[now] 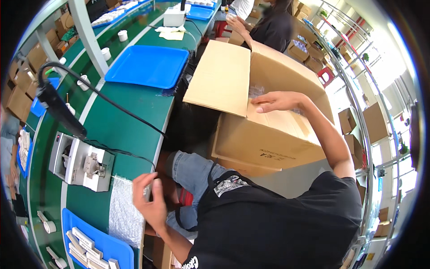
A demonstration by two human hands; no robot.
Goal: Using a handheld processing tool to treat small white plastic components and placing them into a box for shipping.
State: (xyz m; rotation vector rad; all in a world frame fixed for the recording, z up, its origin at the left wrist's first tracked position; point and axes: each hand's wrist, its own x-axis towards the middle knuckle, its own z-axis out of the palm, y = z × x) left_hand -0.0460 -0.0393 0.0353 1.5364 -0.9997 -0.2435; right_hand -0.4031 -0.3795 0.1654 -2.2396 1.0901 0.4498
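Observation:
My right hand (278,102) is stretched over the open cardboard box (268,136) to my right, fingers extended, close to or resting on an inner flap. Inside the box, clear plastic pieces (256,91) show in part; my hand and the flaps hide the rest. My left hand (151,202) hovers by the bench edge with thumb and fingers apart, and nothing shows in it. Below it lies a silvery bubble-wrap sheet (123,215). A small grey-and-white bench machine (83,162) with a metal fixture stands just beyond that sheet.
A blue tray (148,67) sits on the green bench (116,112); another blue tray (121,253) holds several small white boxes (87,246). A black handheld device (60,110) hangs with its cable crossing the bench. White cups (122,35) stand farther along. A co-worker (273,27) is beyond the box.

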